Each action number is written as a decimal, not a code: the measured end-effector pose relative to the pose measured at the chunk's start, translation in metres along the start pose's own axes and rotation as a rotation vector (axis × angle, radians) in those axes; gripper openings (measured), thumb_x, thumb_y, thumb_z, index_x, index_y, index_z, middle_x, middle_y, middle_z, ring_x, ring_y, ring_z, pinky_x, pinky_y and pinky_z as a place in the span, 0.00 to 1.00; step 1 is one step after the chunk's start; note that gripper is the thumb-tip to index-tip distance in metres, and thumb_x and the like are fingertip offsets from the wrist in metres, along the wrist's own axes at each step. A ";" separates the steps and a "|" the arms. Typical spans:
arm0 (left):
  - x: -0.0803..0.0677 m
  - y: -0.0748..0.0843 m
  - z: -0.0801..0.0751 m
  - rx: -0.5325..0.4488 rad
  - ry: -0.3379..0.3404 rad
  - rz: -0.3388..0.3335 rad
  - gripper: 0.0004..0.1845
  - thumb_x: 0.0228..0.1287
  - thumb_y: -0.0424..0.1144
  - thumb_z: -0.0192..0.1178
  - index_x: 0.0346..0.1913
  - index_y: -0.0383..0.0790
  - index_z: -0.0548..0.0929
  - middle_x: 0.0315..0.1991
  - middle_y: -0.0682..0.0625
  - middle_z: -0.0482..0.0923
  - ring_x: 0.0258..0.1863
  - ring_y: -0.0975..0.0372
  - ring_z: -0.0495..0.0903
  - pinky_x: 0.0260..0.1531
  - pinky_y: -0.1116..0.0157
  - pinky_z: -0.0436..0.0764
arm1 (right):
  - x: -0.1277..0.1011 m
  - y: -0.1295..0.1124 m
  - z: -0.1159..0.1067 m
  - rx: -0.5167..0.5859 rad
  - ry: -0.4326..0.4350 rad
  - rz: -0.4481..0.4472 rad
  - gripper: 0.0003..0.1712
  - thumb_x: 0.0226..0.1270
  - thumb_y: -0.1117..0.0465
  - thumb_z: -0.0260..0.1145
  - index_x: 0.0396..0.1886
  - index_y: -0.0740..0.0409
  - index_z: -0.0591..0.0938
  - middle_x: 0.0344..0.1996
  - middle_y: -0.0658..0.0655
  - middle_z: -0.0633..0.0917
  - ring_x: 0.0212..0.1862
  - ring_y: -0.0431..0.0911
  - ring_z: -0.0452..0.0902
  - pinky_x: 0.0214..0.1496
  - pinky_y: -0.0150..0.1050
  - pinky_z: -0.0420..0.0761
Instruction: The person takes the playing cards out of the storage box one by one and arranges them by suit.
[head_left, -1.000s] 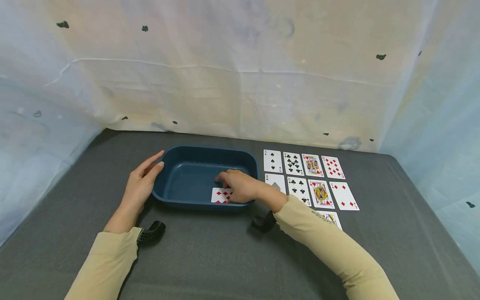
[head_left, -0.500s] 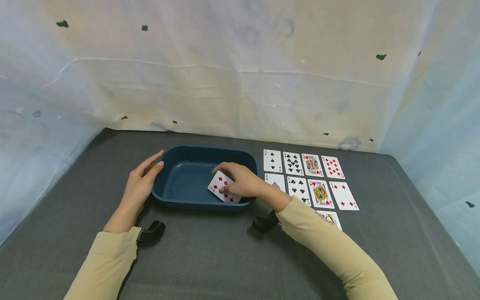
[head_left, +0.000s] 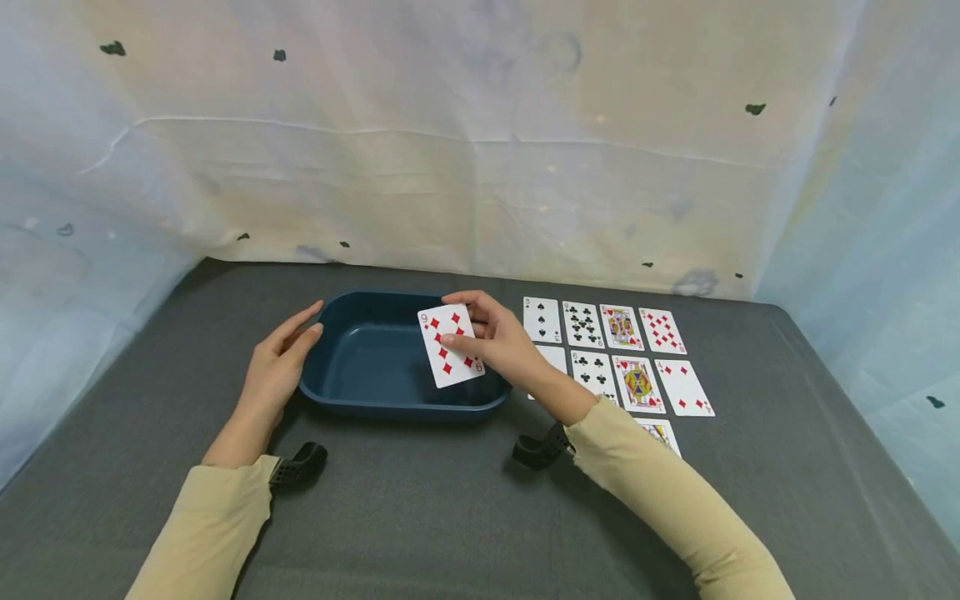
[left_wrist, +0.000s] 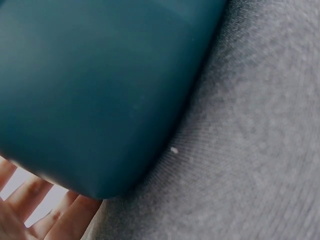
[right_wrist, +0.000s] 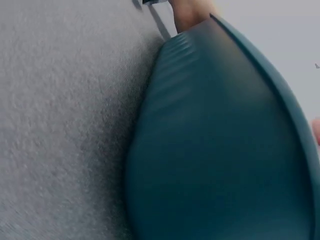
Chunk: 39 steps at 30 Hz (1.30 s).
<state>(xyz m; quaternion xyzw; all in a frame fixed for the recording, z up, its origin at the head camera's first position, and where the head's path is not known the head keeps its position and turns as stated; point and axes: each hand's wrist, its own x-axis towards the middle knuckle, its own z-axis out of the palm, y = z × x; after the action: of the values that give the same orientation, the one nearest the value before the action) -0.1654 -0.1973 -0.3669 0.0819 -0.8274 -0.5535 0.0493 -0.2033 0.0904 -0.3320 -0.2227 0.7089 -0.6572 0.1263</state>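
Note:
My right hand (head_left: 517, 350) pinches a nine of diamonds (head_left: 450, 365), thumb across its face, tilted above the right half of a dark blue rectangular bin (head_left: 397, 411). The left hand (head_left: 276, 367) rests at the bin's left end, its fingers fairly straight and its fingertips at the rim. In the left wrist view the fingers (left_wrist: 75, 217) lie beside the bin's outer wall (left_wrist: 95, 95). The right wrist view is filled mostly by the bin's outside (right_wrist: 210, 140); the card is out of sight there.
Face-up playing cards lie in rows to the bin's right, among them a three of spades (head_left: 542, 320), a six of clubs (head_left: 591, 369) and a red face card (head_left: 637, 383). The right forearm covers part of the lower rows. A cloth backdrop (head_left: 420, 192) hangs behind the grey table (head_left: 420, 508).
My right hand has picked the nine of diamonds up off the bin's floor, raised it and turned it more upright. My left hand has stayed at the bin's left end.

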 end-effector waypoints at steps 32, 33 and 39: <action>0.001 0.000 -0.009 -0.002 0.003 0.011 0.27 0.72 0.58 0.46 0.72 0.64 0.61 0.74 0.40 0.55 0.70 0.44 0.57 0.66 0.40 0.58 | -0.150 -0.007 -0.139 -0.178 0.321 0.067 0.26 0.62 0.70 0.66 0.59 0.55 0.72 0.42 0.47 0.80 0.35 0.36 0.81 0.31 0.32 0.82; 0.001 0.001 -0.009 -0.002 0.004 0.010 0.27 0.72 0.58 0.46 0.72 0.64 0.61 0.74 0.40 0.55 0.70 0.44 0.57 0.66 0.40 0.58 | -0.156 -0.006 -0.142 -0.191 0.332 0.078 0.26 0.62 0.70 0.66 0.59 0.55 0.72 0.42 0.46 0.80 0.35 0.36 0.81 0.31 0.32 0.82; 0.000 0.000 -0.013 -0.003 0.014 0.000 0.27 0.72 0.58 0.45 0.72 0.65 0.61 0.73 0.39 0.56 0.69 0.44 0.58 0.64 0.41 0.60 | -0.182 0.004 -0.157 -0.328 0.366 0.137 0.25 0.64 0.68 0.66 0.59 0.49 0.72 0.43 0.41 0.81 0.37 0.34 0.82 0.31 0.33 0.82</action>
<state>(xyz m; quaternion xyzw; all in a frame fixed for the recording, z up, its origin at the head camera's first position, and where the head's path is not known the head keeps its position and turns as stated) -0.1629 -0.2090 -0.3617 0.0857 -0.8262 -0.5541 0.0551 -0.1198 0.3151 -0.3398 -0.0690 0.8307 -0.5524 0.0025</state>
